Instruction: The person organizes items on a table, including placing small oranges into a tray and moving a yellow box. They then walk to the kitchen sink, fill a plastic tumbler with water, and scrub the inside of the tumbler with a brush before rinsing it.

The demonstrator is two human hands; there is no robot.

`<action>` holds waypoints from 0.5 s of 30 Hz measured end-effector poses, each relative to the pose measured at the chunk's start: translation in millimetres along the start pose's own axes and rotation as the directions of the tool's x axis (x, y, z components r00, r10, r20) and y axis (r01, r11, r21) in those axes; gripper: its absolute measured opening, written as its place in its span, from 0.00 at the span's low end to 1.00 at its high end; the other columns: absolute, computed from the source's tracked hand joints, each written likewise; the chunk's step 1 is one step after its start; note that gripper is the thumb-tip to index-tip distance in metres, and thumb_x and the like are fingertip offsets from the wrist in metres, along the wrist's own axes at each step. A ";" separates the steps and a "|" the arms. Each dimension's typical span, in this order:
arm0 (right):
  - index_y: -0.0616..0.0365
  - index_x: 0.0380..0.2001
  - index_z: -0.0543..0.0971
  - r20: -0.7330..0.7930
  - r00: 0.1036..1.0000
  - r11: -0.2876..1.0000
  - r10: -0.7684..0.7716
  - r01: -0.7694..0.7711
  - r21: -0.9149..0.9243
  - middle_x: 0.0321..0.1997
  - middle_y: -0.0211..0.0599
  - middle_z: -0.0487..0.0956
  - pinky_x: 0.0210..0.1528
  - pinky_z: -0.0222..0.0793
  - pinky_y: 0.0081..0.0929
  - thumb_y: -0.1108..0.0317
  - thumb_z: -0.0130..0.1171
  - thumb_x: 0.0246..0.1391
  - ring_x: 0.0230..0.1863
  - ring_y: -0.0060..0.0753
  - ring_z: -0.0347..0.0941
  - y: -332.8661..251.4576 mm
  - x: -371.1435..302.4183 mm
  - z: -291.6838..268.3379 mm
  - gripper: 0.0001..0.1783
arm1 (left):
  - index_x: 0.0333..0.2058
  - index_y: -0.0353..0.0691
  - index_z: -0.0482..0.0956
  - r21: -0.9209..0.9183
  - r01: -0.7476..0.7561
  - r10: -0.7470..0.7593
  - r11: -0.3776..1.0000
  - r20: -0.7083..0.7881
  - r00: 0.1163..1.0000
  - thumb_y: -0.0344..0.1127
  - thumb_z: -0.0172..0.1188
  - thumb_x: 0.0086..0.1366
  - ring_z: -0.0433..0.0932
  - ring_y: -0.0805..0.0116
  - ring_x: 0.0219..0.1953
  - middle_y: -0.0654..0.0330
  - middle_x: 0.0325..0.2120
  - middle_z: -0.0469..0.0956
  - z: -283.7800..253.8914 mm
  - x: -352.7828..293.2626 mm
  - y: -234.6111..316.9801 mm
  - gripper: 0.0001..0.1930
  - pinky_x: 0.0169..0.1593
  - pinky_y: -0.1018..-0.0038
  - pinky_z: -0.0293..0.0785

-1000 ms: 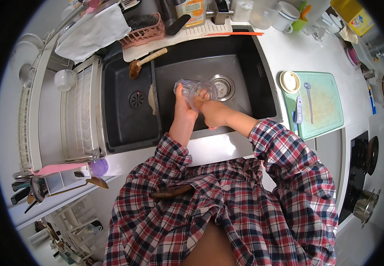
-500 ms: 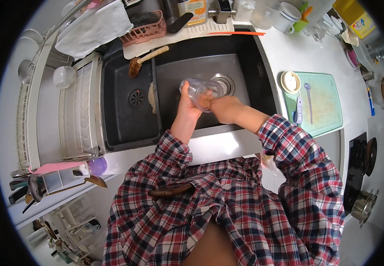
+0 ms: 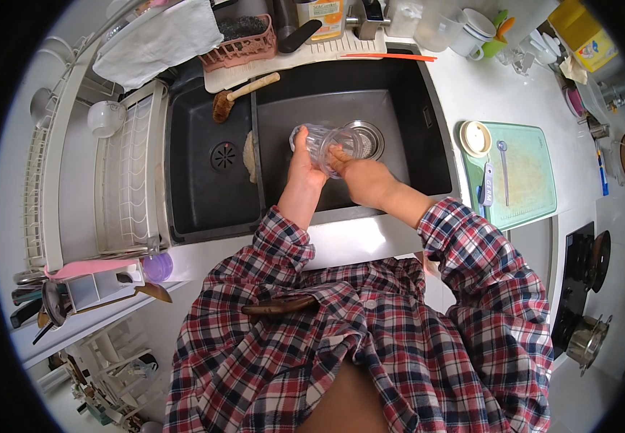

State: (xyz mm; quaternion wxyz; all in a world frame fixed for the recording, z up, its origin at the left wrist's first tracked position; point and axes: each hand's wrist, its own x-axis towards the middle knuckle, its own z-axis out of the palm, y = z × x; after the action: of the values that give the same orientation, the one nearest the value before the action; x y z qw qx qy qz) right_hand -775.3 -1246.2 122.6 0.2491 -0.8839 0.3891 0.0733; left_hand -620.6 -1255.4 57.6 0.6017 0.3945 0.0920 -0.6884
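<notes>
My left hand is wrapped round a clear see-through jar, holding it tilted on its side over the large basin of the dark sink. The jar's mouth is turned to the right. At that mouth is my right hand, its fingers close together against the rim and partly inside. Whether those fingers hold anything small is hidden. The round metal drain lies just beyond the jar.
A wooden-handled brush rests across the sink divider, with a beige scrubber below it. Left stands a white dish rack. On the right counter, a green cutting board carries a round cream lid. The faucet is behind the sink.
My right fingers have drawn back from deeper inside the jar toward its rim. The jar has turned slightly, and my left hand keeps its hold.
</notes>
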 end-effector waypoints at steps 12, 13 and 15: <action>0.49 0.69 0.51 0.254 0.960 0.259 -0.120 -0.217 0.941 0.53 0.47 0.72 0.28 0.74 0.16 0.84 0.43 0.46 0.33 0.29 0.82 -23.0 -0.6 -28.6 0.44 | 0.54 0.38 0.61 0.033 -0.034 0.036 0.999 -0.040 0.999 0.63 0.58 0.59 0.77 0.52 0.37 0.47 0.41 0.71 25.5 -31.4 0.7 0.38 0.43 0.54 0.78; 0.47 0.69 0.52 0.237 0.965 0.442 -0.108 -0.167 0.881 0.53 0.51 0.73 0.28 0.73 0.17 0.84 0.43 0.46 0.34 0.29 0.82 -20.6 -6.2 -33.7 0.44 | 0.55 0.38 0.60 0.036 -0.043 0.043 0.998 0.004 0.999 0.63 0.58 0.59 0.77 0.52 0.37 0.47 0.41 0.71 16.2 -25.3 2.8 0.38 0.43 0.55 0.78; 0.44 0.67 0.57 0.087 0.989 0.895 -0.123 0.073 0.440 0.60 0.42 0.71 0.30 0.76 0.25 0.81 0.48 0.47 0.35 0.36 0.81 6.5 -3.2 -11.5 0.42 | 0.53 0.39 0.63 0.037 0.002 -0.002 0.999 -0.002 1.000 0.62 0.57 0.60 0.78 0.52 0.39 0.48 0.42 0.73 15.2 -22.0 0.5 0.35 0.42 0.57 0.78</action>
State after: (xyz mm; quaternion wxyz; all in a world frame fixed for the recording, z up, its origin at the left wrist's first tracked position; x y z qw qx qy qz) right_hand -782.9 -1253.5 131.1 0.4650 -0.8188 0.3360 0.0214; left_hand -627.5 -1248.0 82.4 0.5937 0.4061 0.0800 -0.6901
